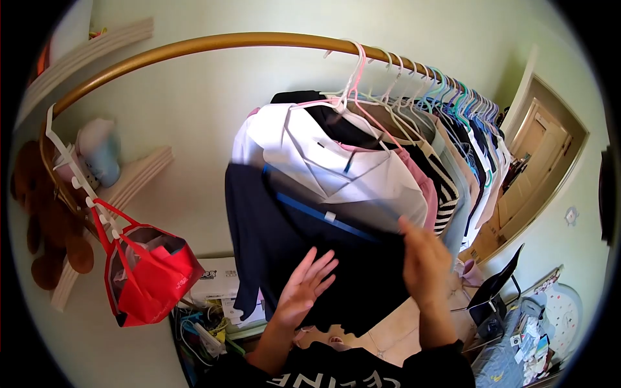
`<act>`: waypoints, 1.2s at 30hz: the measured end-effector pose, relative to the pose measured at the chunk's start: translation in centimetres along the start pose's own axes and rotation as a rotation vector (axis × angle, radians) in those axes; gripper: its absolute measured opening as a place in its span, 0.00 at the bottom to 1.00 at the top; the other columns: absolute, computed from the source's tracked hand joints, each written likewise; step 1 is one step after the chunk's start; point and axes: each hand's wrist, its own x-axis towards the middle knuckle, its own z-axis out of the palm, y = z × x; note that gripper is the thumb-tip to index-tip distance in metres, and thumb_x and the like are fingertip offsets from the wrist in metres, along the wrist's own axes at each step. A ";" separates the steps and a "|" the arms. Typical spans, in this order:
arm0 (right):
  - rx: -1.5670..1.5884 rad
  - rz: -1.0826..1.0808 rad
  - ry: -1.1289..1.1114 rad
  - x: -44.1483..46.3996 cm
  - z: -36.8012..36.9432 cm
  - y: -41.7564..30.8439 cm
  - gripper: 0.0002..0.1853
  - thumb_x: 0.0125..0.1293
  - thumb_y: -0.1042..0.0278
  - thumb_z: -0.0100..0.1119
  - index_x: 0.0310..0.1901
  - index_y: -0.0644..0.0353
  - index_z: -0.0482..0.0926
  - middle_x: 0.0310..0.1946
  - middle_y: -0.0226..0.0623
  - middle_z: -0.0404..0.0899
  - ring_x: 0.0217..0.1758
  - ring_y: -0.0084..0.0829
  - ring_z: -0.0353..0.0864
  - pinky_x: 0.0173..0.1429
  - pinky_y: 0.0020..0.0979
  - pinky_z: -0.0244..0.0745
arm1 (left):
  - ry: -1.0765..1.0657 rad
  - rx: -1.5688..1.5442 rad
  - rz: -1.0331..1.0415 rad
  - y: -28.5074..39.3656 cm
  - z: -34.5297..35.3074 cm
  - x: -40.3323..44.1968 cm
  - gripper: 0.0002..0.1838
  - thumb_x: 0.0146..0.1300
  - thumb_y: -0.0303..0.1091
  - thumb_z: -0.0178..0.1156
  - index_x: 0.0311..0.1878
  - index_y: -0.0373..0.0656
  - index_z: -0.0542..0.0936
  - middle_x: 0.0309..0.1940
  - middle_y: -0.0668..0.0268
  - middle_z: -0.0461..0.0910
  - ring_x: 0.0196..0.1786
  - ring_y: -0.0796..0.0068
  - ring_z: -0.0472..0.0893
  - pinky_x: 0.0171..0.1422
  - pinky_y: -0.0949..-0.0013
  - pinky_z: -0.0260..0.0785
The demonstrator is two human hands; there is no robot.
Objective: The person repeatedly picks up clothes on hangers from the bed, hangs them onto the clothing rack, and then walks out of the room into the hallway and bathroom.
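Note:
A dark long-sleeved top (pixel 336 271) with a blue inner neck band and a small white label hangs spread in front of me, its upper part blurred. My left hand (pixel 305 288) is open before it, fingers spread, holding nothing. At the top's right edge is my right hand (pixel 427 265), fingers together and slightly smeared, seemingly pinching the fabric. Just behind hangs a white collared shirt (pixel 330 152) below white and pink hangers (pixel 352 87). Whether a hanger is inside the dark top is hidden.
A curved golden rail (pixel 239 42) carries many clothes toward the right. At left, a red bag (pixel 152 275) hangs from a white hook strip (pixel 71 168), near a brown teddy bear (pixel 42 213). Below are a cluttered bin (pixel 200 336), a black chair (pixel 495 291) and a bed (pixel 498 362).

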 end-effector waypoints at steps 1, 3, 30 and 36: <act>-0.028 -0.020 0.075 1.6 0.0 0.2 0.23 0.55 0.85 0.55 0.53 0.54 0.80 0.35 0.39 0.79 0.35 0.38 0.80 0.38 0.31 0.75 | 0.012 0.000 0.000 -0.1 -0.3 -0.4 0.52 0.56 0.39 0.64 0.76 0.40 0.41 0.75 0.45 0.44 0.77 0.49 0.49 0.77 0.54 0.44; -0.093 -0.026 0.167 5.3 -0.5 -0.2 0.23 0.57 0.85 0.55 0.54 0.56 0.79 0.37 0.40 0.78 0.38 0.39 0.80 0.41 0.32 0.74 | 0.048 -0.002 0.002 -0.1 -0.5 -1.0 0.51 0.57 0.40 0.64 0.76 0.38 0.43 0.75 0.45 0.45 0.76 0.49 0.50 0.77 0.54 0.45; -0.134 0.507 -0.075 -10.3 -14.2 6.4 0.12 0.59 0.76 0.60 0.45 0.58 0.80 0.39 0.38 0.78 0.29 0.34 0.80 0.34 0.31 0.75 | 0.272 0.080 -0.068 -10.6 4.9 -2.1 0.11 0.61 0.24 0.55 0.46 0.41 0.72 0.36 0.63 0.75 0.38 0.73 0.75 0.48 0.71 0.68; -0.419 0.955 0.023 -27.2 -33.2 1.6 0.08 0.61 0.76 0.58 0.43 0.59 0.80 0.36 0.38 0.79 0.27 0.33 0.80 0.34 0.32 0.75 | -0.010 -0.089 -0.427 -22.3 19.2 -5.7 0.09 0.58 0.20 0.54 0.42 0.41 0.72 0.34 0.65 0.74 0.36 0.76 0.73 0.43 0.74 0.66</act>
